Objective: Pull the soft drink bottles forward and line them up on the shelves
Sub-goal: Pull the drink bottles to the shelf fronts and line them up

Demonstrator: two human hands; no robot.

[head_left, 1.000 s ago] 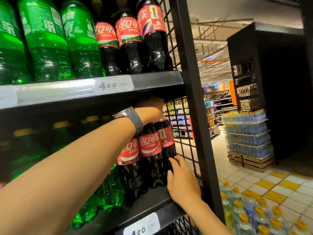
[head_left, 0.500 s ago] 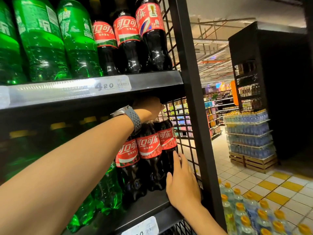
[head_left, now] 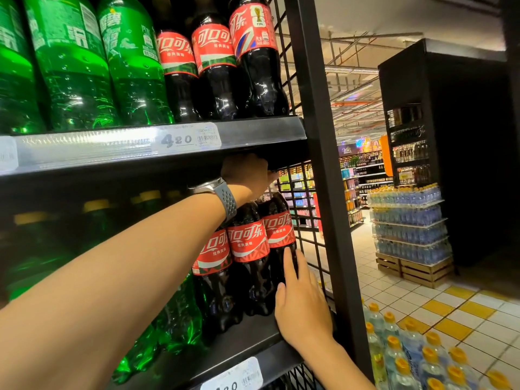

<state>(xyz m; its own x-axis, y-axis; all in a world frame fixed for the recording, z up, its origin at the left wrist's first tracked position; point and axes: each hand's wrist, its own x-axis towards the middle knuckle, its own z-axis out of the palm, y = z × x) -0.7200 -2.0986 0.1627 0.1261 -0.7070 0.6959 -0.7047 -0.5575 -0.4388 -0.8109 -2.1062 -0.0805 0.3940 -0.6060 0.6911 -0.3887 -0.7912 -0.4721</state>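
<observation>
可口可乐 bottles (head_left: 247, 244), "420" price tag (head_left: 185, 139)

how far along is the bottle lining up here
Done: the top shelf looks finished, its bottles standing in a row at the edge. In hand: the lower colas. The left hand reaches over their tops, grip hidden, and the right hand lies flat against the rightmost one. Left: the lower green bottles look uneven, some set back in the dark.
</observation>
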